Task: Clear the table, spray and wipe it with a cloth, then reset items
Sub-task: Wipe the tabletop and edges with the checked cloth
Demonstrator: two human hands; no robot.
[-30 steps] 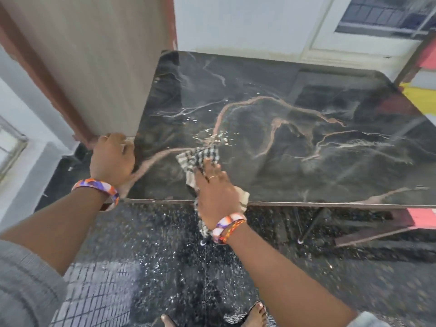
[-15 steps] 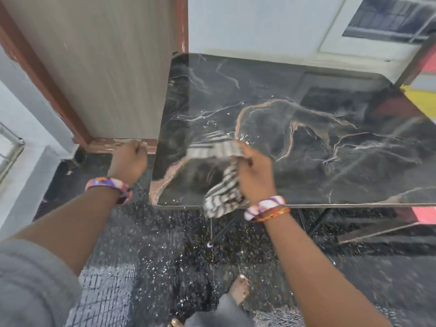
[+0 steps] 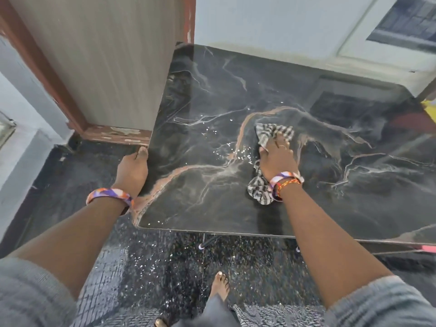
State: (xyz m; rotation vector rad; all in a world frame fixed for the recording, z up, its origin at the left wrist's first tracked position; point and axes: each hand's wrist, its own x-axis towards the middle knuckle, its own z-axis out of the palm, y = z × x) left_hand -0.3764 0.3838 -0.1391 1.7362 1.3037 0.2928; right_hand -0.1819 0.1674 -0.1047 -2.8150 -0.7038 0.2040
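Right hand (image 3: 277, 161) presses flat on the checked cloth (image 3: 274, 132). Left hand (image 3: 132, 173) grips the counter (image 3: 212, 102) edge at nine o'clock.

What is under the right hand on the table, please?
A checked cloth, pressed onto the marble table by the right hand; its ends show beyond the fingers and by the wrist. The cloth's middle is hidden under the palm.

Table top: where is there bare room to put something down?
The table is bare right of the right hand, along the back by the wall, and in the near-left corner. Crowded mid-table: the cloth under that hand, droplets beside it. The left hand holds the left edge.
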